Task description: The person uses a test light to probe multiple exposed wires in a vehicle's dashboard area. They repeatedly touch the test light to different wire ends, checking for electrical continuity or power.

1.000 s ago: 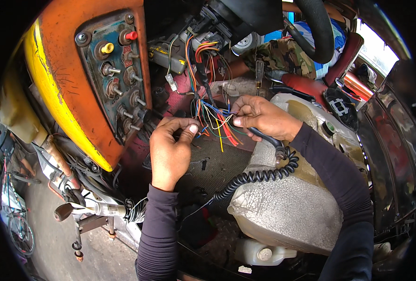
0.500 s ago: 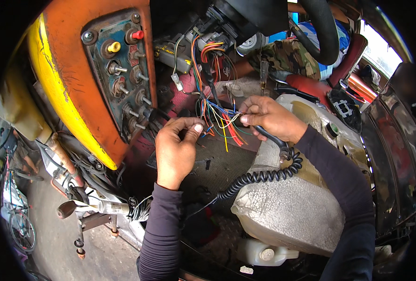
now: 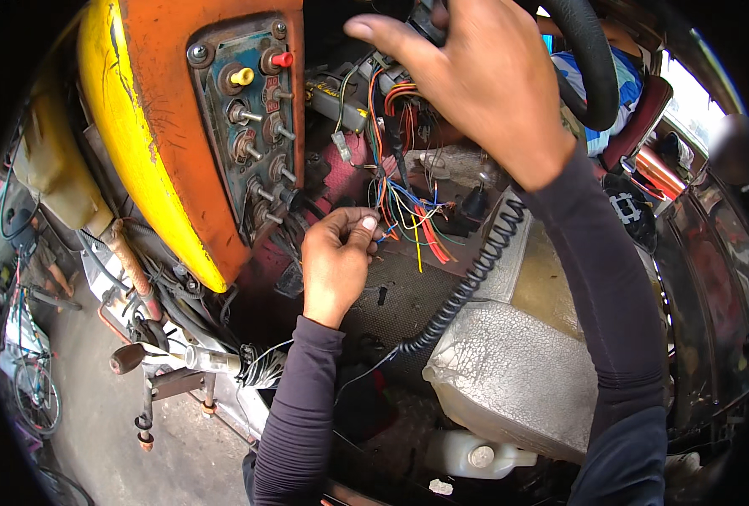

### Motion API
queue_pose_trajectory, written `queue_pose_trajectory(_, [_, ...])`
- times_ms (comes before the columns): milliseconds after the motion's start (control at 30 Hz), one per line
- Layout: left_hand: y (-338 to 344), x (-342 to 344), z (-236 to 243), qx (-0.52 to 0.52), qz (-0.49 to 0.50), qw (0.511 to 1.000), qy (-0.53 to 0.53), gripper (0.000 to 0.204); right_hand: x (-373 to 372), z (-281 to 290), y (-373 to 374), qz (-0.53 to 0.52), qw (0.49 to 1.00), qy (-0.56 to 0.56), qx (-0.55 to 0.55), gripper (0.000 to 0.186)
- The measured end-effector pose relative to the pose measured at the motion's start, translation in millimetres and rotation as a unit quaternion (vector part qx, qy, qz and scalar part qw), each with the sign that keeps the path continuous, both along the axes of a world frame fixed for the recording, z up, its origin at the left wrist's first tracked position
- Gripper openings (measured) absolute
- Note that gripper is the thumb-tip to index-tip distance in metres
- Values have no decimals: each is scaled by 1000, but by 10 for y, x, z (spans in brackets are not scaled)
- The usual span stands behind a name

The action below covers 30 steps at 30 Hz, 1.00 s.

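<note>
Left hand [image 3: 336, 261] pinches loose wires [image 3: 426, 229] to the right of a switch panel [image 3: 255, 97].
Raised right hand's [image 3: 493, 84] grip is unclear; wire-sorting appears underway, next calling for a steady left pinch.

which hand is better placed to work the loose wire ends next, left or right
Probably the left: the left hand is right at the loose wires, thumb and forefinger together. The right hand is higher in the picture, away from those ends and beside the steering wheel, its thumb spread.
</note>
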<state>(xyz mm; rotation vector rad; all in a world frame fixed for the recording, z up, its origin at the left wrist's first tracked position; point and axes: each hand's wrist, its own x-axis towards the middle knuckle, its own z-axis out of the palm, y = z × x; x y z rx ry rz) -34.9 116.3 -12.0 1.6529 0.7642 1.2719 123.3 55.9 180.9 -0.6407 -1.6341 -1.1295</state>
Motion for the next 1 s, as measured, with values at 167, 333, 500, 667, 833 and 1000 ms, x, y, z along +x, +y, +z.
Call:
queue_pose_trajectory(167, [34, -34, -21, 1, 6, 1000, 8, 17, -28, 86, 129, 1, 1000, 2, 10, 45])
queue_pose_trajectory(333, [42, -50, -36, -10, -4, 1000, -5, 17, -72, 109, 106, 7, 998, -32, 57, 42])
queue_pose_trajectory(500, [36, -52, -49, -7, -5, 1000, 1, 18, -123, 115, -179, 58, 982, 95, -152, 33])
queue_pose_trajectory(667, [26, -79, -67, -9, -11, 1000, -13, 18, -190, 145, -96, 26, 1000, 17, 1, 33])
queue_pose_trajectory(833, [15, -93, -72, -20, -15, 999, -21, 18, -47, 161, -76, 19, 996, 54, -70, 33])
queue_pose_trajectory(1000, [36, -106, -92, -13, -16, 1000, -22, 19, 476, -313, -462, -14, 982, -71, -175, 36])
